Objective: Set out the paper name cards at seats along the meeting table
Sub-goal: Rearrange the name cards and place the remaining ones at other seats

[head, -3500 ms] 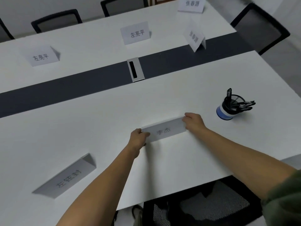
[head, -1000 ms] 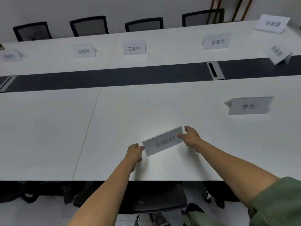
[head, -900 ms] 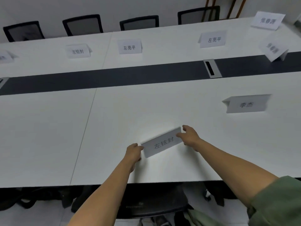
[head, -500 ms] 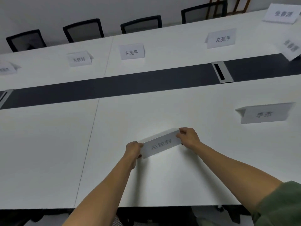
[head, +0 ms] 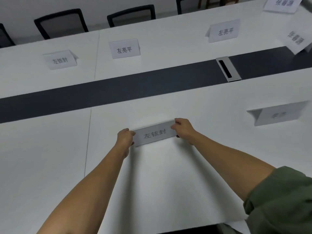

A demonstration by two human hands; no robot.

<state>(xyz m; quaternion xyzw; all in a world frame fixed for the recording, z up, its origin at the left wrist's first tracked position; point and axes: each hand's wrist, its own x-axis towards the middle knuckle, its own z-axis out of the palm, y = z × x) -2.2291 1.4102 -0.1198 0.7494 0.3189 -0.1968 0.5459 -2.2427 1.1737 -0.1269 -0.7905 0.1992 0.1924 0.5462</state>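
A folded white paper name card [head: 154, 133] with dark printed characters stands on the near half of the white meeting table [head: 50, 162], slightly tilted. My left hand [head: 125, 137] pinches its left end and my right hand [head: 183, 128] pinches its right end. Another tent card [head: 278, 114] stands to the right on the same side. Across the dark centre strip [head: 118, 88] stand several more name cards: one at far left [head: 60, 60], one in the middle [head: 124, 48], one further right [head: 224, 31].
A silver cable hatch [head: 228, 68] sits in the strip at right. Two more cards [head: 296, 40] [head: 282, 3] stand at the far right end. Black mesh chairs [head: 60, 22] line the far side. The near table edge runs at the bottom right.
Both hands have carried the card a little farther from the near edge and set it more upright. The camera has leaned forward over the table.
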